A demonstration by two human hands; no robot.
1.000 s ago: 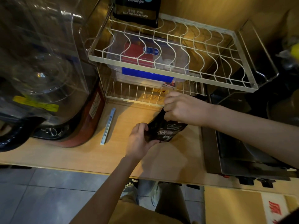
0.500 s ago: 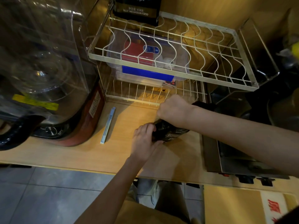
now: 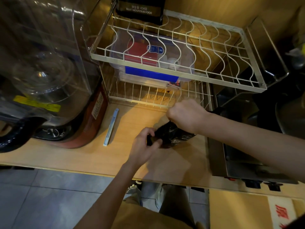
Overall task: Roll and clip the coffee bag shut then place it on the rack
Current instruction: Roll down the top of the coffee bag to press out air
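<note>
A small black coffee bag (image 3: 173, 137) with white print lies on the wooden counter (image 3: 132, 123) in front of the wire rack (image 3: 178, 75). My left hand (image 3: 143, 144) pinches the bag's left end between thumb and fingers. My right hand (image 3: 186, 114) is fisted over the bag's upper edge and hides part of it. A long pale blue bag clip (image 3: 111, 127) lies on the counter to the left, untouched.
A large clear-lidded appliance (image 3: 44, 76) with a red base fills the left. A plastic box (image 3: 151, 58) sits on the rack's lower tier; another black bag (image 3: 142, 9) stands on the upper tier. A metal appliance (image 3: 239, 156) borders the right.
Both hands have kept working the bag's top. My right hand has shifted slightly right and up, and more of the bag's printed face shows. The clip has not moved.
</note>
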